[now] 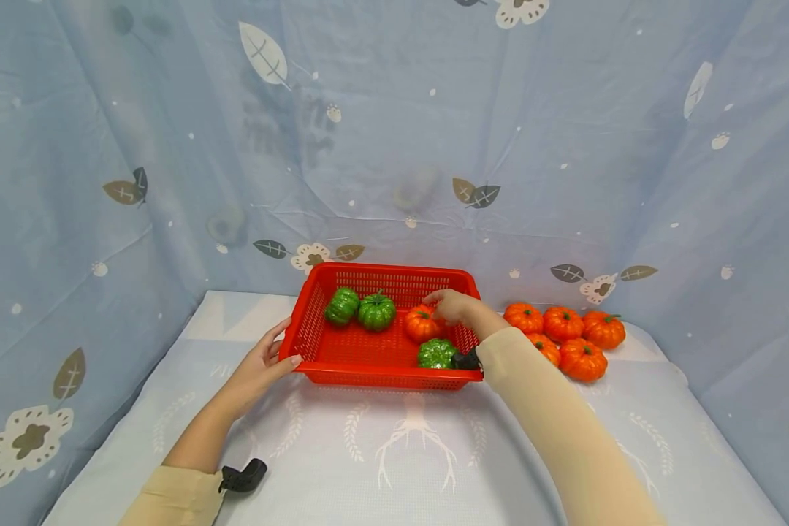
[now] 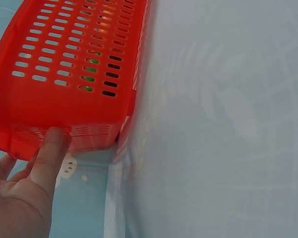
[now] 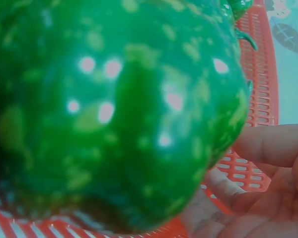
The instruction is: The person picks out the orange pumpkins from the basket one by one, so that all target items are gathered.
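Note:
A red slotted plastic basket stands on the table. My left hand grips its left end, and in the left wrist view the thumb lies against the basket wall. Inside the basket, my right hand holds a small orange pumpkin from its right side. A speckled green pumpkin sits just in front, close to the right wrist. It fills much of the right wrist view, hiding the orange pumpkin and some fingertips. Two more green pumpkins, one left and one beside it, rest at the back left.
Several orange pumpkins sit grouped on the table right of the basket, beside my right forearm. A pale patterned cloth covers the table. Blue printed curtain hangs behind the basket and along both sides.

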Tool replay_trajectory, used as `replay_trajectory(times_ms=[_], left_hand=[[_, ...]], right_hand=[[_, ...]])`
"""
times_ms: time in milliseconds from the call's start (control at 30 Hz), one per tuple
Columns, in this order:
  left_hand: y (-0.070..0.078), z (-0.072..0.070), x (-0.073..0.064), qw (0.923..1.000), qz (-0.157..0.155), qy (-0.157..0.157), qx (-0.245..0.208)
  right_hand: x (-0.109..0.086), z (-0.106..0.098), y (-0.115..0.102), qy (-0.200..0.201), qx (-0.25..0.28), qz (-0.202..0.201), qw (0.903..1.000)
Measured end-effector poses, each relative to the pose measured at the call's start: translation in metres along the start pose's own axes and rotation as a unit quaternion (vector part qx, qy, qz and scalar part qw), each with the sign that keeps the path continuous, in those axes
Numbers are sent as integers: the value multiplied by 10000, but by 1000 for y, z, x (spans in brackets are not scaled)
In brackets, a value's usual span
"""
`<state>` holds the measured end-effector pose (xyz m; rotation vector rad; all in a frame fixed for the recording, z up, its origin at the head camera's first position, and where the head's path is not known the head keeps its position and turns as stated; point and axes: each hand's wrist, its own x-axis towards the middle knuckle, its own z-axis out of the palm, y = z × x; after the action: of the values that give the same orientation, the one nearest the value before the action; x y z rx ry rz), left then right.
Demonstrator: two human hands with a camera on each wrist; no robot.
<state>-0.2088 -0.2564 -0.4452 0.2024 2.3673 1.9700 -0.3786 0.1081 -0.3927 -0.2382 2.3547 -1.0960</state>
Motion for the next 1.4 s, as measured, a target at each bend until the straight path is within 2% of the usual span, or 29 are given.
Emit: replay_trajectory(times_ms=[333,500,767,900,1133,1400], left_hand=[[-1,-1,1,10000,-39,27,18],[0,0,1,9999,-66,53,91],[0,0,0,9999,-49,22,147],[-2,0,1,9999,-19,19,107],[-3,0,2,10000,-10,2,21],[-2,0,1,10000,-45,49,41]], right_hand=[[-1,4,0,-76,-20,143,9999],[0,5,1,-91,222,213,9995],[3,5,2,-460,708,503,9952],[3,5,2,-513,928,566,9928],[-4,1,-5,-512,1000,337,9931],[-23,-15,-16,-315,886,-63,9955]])
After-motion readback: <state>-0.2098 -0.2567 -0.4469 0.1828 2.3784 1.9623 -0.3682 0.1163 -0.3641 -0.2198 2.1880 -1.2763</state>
